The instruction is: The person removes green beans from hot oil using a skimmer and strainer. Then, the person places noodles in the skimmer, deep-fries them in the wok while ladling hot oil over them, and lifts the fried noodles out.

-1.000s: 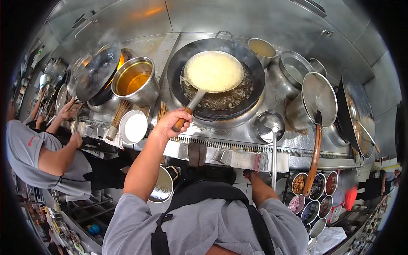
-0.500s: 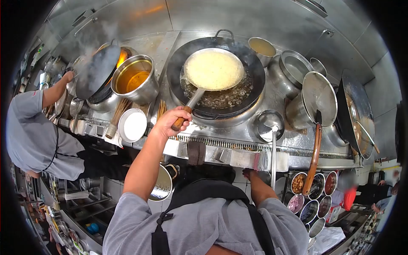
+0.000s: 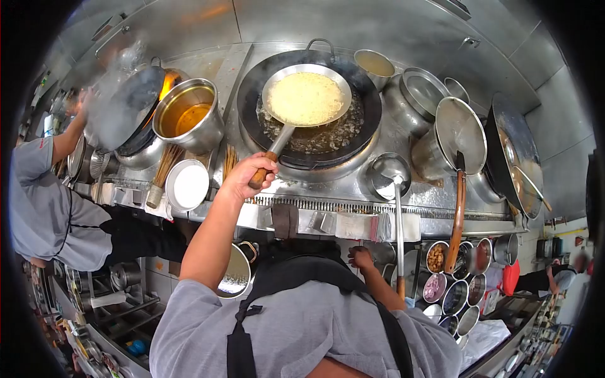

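My left hand (image 3: 252,174) is closed around the wooden handle of a round metal strainer (image 3: 342,85). Pale yellow, fine-grained food (image 3: 305,99) lies in its bowl. The strainer is over a large black wok (image 3: 372,120) of dark, bubbling oil (image 3: 315,142); whether its underside touches the oil is hidden. My right hand (image 3: 360,258) is low, just below the counter's front edge, in shadow, and its fingers are too unclear to read. Close to it hangs the long handle of a metal ladle (image 3: 389,176), whose bowl sits on the stove.
At left, a co-worker (image 3: 57,214) stands by a smoking wok (image 3: 135,104) with flame behind. A pot of amber oil (image 3: 211,107) and a white-filled bowl (image 3: 188,186) flank my left arm. A strainer rests on a pot (image 3: 428,157) at right; ingredient tins (image 3: 436,258) stand below.
The whole view has shifted slightly. The pale food has drawn in from the strainer's rim on the right. More of my right hand shows, and the co-worker's smoke has thickened.
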A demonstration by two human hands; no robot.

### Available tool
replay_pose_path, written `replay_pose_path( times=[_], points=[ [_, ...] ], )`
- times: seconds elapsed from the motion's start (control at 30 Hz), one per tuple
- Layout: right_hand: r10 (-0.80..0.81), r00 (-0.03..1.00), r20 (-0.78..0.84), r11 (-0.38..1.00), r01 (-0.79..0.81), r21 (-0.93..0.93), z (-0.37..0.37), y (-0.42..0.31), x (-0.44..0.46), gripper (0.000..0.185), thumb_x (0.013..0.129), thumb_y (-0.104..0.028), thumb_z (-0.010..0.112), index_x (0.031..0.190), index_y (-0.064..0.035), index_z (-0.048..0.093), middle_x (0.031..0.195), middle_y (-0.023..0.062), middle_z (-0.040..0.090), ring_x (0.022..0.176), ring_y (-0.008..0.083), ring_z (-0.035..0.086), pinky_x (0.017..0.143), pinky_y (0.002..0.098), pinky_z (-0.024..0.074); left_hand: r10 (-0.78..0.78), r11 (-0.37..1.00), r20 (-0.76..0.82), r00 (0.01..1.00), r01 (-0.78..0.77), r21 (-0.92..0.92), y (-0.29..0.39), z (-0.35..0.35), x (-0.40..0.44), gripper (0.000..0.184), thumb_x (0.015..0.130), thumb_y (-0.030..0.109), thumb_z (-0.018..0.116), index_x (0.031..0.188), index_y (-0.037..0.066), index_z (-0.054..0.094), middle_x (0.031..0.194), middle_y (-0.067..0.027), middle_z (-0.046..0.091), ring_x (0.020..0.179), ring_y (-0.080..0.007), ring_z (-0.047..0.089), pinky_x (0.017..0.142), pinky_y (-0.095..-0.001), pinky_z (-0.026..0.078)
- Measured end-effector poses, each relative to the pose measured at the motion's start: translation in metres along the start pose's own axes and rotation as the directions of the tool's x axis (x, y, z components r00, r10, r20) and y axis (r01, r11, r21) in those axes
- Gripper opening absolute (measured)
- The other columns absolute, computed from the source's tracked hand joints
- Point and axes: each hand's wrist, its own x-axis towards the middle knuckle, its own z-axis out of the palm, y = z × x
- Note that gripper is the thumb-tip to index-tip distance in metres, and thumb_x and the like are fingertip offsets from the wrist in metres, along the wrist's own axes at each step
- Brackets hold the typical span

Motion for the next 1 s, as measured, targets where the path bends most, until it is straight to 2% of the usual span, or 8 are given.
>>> replay_pose_path(
  times=[0.13,0.23,0.37,0.47,0.7,0.73,0.9,1.0],
  points=[
    [-0.305,0.948,-0.087,0.952,0.301,-0.06,0.0,-0.031,-0.07,0.033,0.088,-0.025,0.062,0.11,-0.0009,0.063,0.086,0.0092,0.068,0.064,0.0149,0.063,0.056,0.0293,0.0508,-0.026,1.0,-0.021,0.999,0.026,-0.009,0.002,-0.001,0.001,0.018,0.076,-0.001,0.064,0.088,0.003,0.05,0.072,-0.0097,0.057,0.054,-0.0157,0.054,0.041,-0.0242,0.042],
    [-0.577,0.766,-0.284,0.814,0.514,-0.27,-0.02,-0.066,-0.134,0.026,0.091,-0.02,0.061,0.108,-0.0009,0.065,0.088,0.0085,0.068,0.075,0.0134,0.064,0.071,0.0278,0.0505,-0.055,0.998,-0.049,0.997,0.055,0.006,0.006,0.001,-0.001,0.017,0.077,0.0,0.064,0.086,0.004,0.051,0.072,-0.0088,0.057,0.054,-0.0153,0.054,0.042,-0.0241,0.043],
    [-0.654,0.572,-0.495,0.755,0.448,-0.479,-0.058,-0.09,-0.189,0.034,0.088,-0.017,0.064,0.119,-0.0042,0.059,0.1,0.0149,0.066,0.086,0.0261,0.065,0.079,0.0355,0.051,-0.125,0.989,-0.048,0.991,0.128,0.068,0.013,0.003,-0.002,0.015,0.079,0.004,0.066,0.085,0.005,0.052,0.071,-0.0075,0.057,0.054,-0.0141,0.054,0.042,-0.0245,0.043],
    [-0.782,0.448,-0.433,0.56,0.2,-0.804,-0.069,-0.076,-0.197,0.046,0.083,-0.014,0.069,0.125,-0.0034,0.053,0.109,0.0206,0.063,0.099,0.034,0.062,0.085,0.0402,0.0494,-0.192,0.97,-0.082,0.978,0.201,0.135,0.017,-0.002,0.002,0.014,0.081,0.01,0.067,0.086,0.006,0.054,0.071,-0.0067,0.057,0.055,-0.0144,0.056,0.046,-0.0257,0.048],
    [-0.49,0.741,-0.459,0.758,0.102,-0.645,-0.077,-0.031,-0.169,0.05,0.078,-0.018,0.069,0.122,-0.002,0.051,0.102,0.0247,0.063,0.097,0.0462,0.059,0.084,0.0462,0.0474,-0.229,0.955,-0.092,0.969,0.242,0.173,0.023,0.008,-0.008,0.015,0.084,0.014,0.066,0.087,0.008,0.053,0.072,-0.0064,0.058,0.056,-0.0138,0.054,0.045,-0.0253,0.047],
    [-0.672,0.63,-0.388,0.661,0.274,-0.699,-0.081,-0.028,-0.166,0.039,0.08,-0.014,0.065,0.115,-0.002,0.052,0.081,0.0158,0.063,0.071,0.0345,0.063,0.064,0.0416,0.0491,-0.23,0.96,-0.046,0.972,0.234,0.156,0.023,0.004,-0.005,0.014,0.085,0.014,0.066,0.087,0.008,0.053,0.072,-0.0063,0.058,0.055,-0.0134,0.053,0.043,-0.0247,0.046],
    [-0.57,0.708,-0.416,0.817,0.433,-0.381,-0.079,-0.045,-0.179,0.022,0.085,-0.007,0.06,0.105,-0.0055,0.05,0.063,-0.0021,0.044,0.044,0.0072,0.043,0.037,0.0255,0.0328,-0.149,0.986,-0.035,0.988,0.151,0.072,0.013,-0.001,-0.006,0.016,0.085,0.013,0.065,0.088,0.007,0.05,0.073,-0.0061,0.055,0.052,-0.0111,0.051,0.037,-0.021,0.039],
    [-0.554,0.739,-0.384,0.831,0.515,-0.208,-0.039,-0.119,-0.215,0.028,0.089,-0.006,0.057,0.116,-0.0037,0.047,0.062,-0.0021,0.043,0.042,0.0067,0.042,0.035,0.0224,0.0328,-0.12,0.991,-0.012,0.993,0.121,0.051,0.007,-0.003,-0.006,0.016,0.084,0.012,0.065,0.088,0.005,0.051,0.073,-0.0062,0.055,0.052,-0.0113,0.051,0.037,-0.021,0.038]
  ],
)
